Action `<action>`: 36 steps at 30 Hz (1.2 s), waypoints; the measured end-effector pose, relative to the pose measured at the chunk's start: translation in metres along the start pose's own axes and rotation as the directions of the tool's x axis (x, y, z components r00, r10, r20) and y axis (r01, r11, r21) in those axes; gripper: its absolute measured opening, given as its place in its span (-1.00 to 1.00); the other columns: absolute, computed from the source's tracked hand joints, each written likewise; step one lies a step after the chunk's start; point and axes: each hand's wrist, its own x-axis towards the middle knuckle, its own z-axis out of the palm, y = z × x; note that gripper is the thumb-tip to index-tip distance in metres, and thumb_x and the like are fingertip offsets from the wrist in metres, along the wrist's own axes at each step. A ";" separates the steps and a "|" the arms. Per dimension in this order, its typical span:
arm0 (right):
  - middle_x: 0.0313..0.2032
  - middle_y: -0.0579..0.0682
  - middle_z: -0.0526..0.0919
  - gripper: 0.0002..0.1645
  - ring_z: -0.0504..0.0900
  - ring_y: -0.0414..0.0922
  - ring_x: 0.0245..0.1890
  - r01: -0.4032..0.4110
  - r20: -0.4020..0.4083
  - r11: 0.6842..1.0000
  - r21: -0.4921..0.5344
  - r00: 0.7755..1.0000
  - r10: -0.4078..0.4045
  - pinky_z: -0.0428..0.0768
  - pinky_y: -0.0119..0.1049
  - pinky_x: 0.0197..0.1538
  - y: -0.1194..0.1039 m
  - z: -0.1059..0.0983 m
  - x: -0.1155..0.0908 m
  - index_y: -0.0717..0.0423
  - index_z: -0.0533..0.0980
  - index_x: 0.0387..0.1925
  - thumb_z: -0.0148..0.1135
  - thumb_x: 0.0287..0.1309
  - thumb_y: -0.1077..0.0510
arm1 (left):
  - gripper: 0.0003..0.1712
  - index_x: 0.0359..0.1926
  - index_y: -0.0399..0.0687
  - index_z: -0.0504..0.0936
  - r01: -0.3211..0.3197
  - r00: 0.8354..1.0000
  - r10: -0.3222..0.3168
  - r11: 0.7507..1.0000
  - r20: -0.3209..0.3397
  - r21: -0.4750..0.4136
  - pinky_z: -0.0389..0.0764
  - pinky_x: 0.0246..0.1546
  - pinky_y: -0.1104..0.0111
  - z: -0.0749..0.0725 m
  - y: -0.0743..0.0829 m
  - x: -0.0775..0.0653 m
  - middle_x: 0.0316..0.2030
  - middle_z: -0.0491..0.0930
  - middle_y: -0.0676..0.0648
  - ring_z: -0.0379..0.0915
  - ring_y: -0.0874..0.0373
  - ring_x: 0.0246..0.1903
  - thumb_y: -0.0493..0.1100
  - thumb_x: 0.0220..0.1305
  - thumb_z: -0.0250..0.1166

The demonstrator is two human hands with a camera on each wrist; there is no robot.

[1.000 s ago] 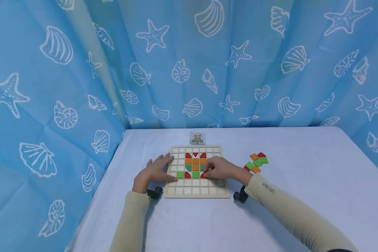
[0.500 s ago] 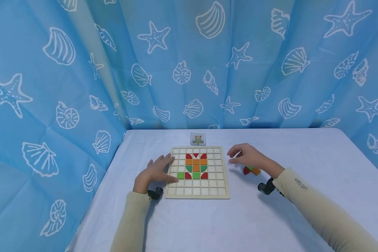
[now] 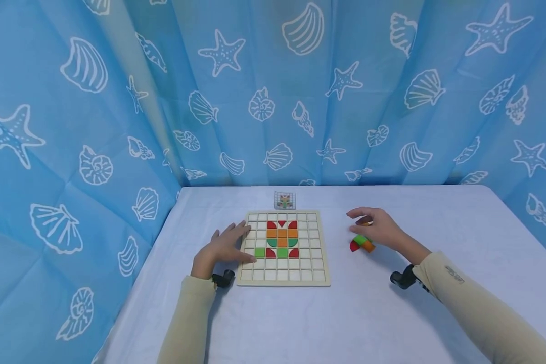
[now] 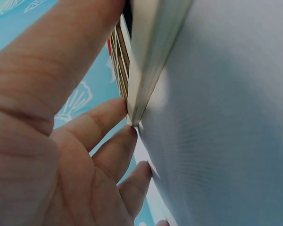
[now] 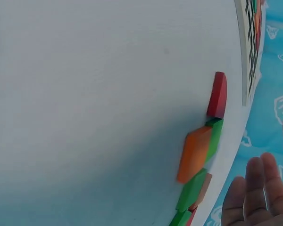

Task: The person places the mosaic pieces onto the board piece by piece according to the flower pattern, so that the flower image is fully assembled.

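My left hand [image 3: 223,249] rests with spread fingers along the left edge of a wooden grid board [image 3: 326,275]. In the left wrist view its fingertips touch the board's side [image 4: 151,52]. Red, orange and green tiles fill several middle cells, among them a light green square [image 3: 260,252] near the left thumb. Over a small pile of loose tiles, right of the board, hovers my right hand [image 3: 379,227], fingers loosely bent and nothing seen between them. A red rounded tile [image 5: 218,95], an orange tile [image 5: 195,154] and a green tile [image 5: 192,189] lie there; the hand partly hides the pile in the head view.
A small pattern card [image 3: 284,200] with a coloured figure on a grid lies behind the board. White cloth [image 3: 282,323] covers the table. A blue curtain [image 3: 255,136] with shell prints hangs at the back and left.
My right hand has let go of a red rounded tile in the board's lower tile row and moved right to above the loose tiles. My left hand has stayed in place.
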 end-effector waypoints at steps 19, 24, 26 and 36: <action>-0.05 0.15 0.63 -0.57 0.57 0.02 -0.10 0.001 0.106 0.987 -0.162 0.994 0.017 0.70 -0.10 -0.04 0.014 0.005 -0.009 0.16 0.61 0.02 0.42 0.06 0.24 | 0.18 0.52 0.13 0.17 0.006 1.000 -0.006 1.000 -0.001 -0.018 -0.29 0.49 -0.23 -0.001 0.000 -0.002 0.57 -0.01 -0.03 -0.27 -0.09 0.57 0.23 -0.08 0.54; -0.05 0.17 0.63 -0.56 0.59 0.05 -0.08 -0.009 0.117 0.975 -0.221 0.992 0.035 0.66 0.00 0.06 0.009 0.006 -0.007 0.21 0.59 0.04 0.41 0.07 0.24 | 0.16 0.52 0.14 0.18 0.000 1.000 0.000 1.000 0.008 -0.020 -0.29 0.49 -0.22 0.002 0.001 -0.001 0.57 -0.01 -0.02 -0.27 -0.08 0.57 0.24 -0.07 0.53; -0.02 0.19 0.62 -0.52 0.58 0.08 -0.05 -0.020 0.122 0.970 -0.240 0.991 0.051 0.65 0.03 0.08 0.007 0.006 -0.006 0.24 0.57 0.07 0.39 0.05 0.28 | 0.16 0.52 0.14 0.18 -0.003 1.000 0.004 1.000 0.005 -0.018 -0.29 0.49 -0.22 0.002 0.001 -0.001 0.57 -0.01 -0.02 -0.27 -0.08 0.57 0.25 -0.06 0.53; -0.03 0.25 0.61 -0.48 0.56 0.11 -0.06 -0.060 0.075 0.956 -0.287 0.994 0.085 0.66 0.03 0.07 -0.002 0.017 0.004 0.27 0.52 0.11 0.38 0.07 0.30 | 0.17 0.53 0.16 0.16 0.020 1.000 -0.020 1.000 -0.009 -0.004 -0.31 0.50 -0.19 -0.002 0.001 -0.002 0.57 -0.02 0.00 -0.28 -0.06 0.57 0.25 -0.06 0.52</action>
